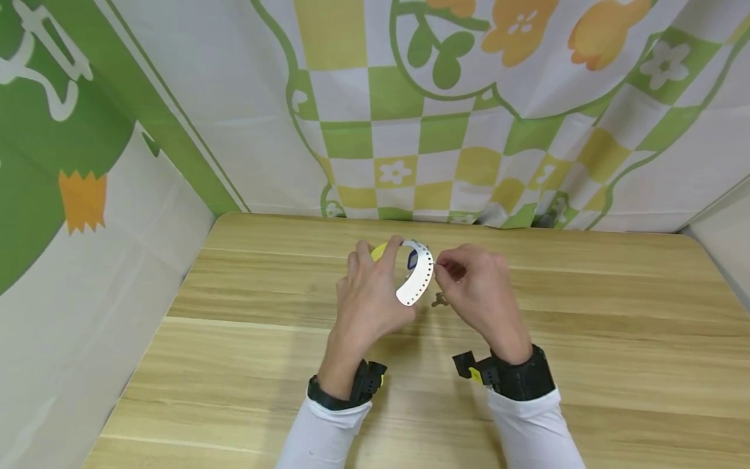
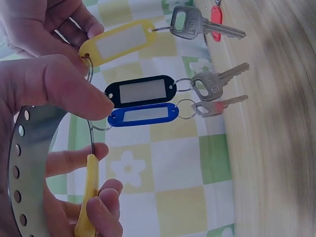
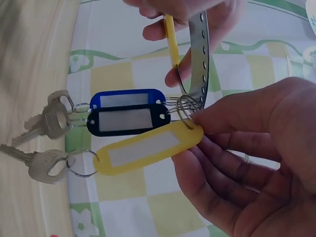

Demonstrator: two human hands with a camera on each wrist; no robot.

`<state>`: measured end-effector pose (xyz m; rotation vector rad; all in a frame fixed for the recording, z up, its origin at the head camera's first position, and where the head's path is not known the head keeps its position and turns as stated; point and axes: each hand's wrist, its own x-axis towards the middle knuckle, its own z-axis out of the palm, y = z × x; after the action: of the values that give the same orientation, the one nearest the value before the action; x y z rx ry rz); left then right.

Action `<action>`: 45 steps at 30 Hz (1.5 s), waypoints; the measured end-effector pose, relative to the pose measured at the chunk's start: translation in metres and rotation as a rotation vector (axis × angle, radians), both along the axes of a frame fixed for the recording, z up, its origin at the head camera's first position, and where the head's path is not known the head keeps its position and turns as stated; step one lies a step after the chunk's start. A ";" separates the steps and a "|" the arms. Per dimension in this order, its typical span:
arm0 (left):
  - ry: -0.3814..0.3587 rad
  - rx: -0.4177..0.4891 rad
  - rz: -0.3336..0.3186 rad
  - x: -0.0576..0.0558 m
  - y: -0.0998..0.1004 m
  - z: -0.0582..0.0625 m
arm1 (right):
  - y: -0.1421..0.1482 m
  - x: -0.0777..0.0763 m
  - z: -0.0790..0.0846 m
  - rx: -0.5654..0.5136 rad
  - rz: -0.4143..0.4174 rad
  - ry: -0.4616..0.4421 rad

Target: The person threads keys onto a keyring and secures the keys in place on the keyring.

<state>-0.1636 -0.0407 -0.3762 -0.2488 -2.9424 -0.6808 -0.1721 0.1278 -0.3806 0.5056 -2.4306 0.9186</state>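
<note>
My left hand (image 1: 372,293) holds a curved metal plate (image 1: 418,285) with a row of holes along its edge, plus a yellow handle (image 2: 90,190) joined to a thin wire. With thumb and forefinger, my right hand (image 1: 480,293) pinches a yellow key tag (image 3: 143,150) at its ring end, close to the plate. From that tag hangs a silver key (image 3: 47,166). Beside it a black key tag (image 2: 140,92) and a blue key tag (image 2: 143,115) hang from small rings near the wire, each with a key. Fingers partly hide how the rings join.
A light wood table (image 1: 234,365) lies beneath both hands. Behind it hangs a green, yellow and white checked curtain (image 1: 398,137). A small red object (image 2: 216,23) appears at the top of the left wrist view. Both wrists wear black camera straps.
</note>
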 end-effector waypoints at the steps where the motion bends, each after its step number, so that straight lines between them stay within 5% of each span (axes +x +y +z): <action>1: 0.000 -0.006 -0.005 0.000 0.000 0.000 | 0.000 0.000 0.000 0.008 0.010 0.000; 14: 0.012 -0.057 -0.052 0.000 -0.002 -0.002 | 0.003 0.001 -0.001 0.112 0.085 0.007; 26: -0.035 0.015 0.054 0.000 0.001 0.000 | -0.004 0.002 0.000 -0.076 -0.085 -0.187; 45: -0.053 0.032 0.071 -0.002 0.000 -0.002 | 0.000 0.002 0.004 -0.178 0.019 -0.310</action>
<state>-0.1660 -0.0402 -0.3778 -0.1248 -2.9713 -0.7351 -0.1701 0.1278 -0.3770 0.3426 -2.5826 1.2899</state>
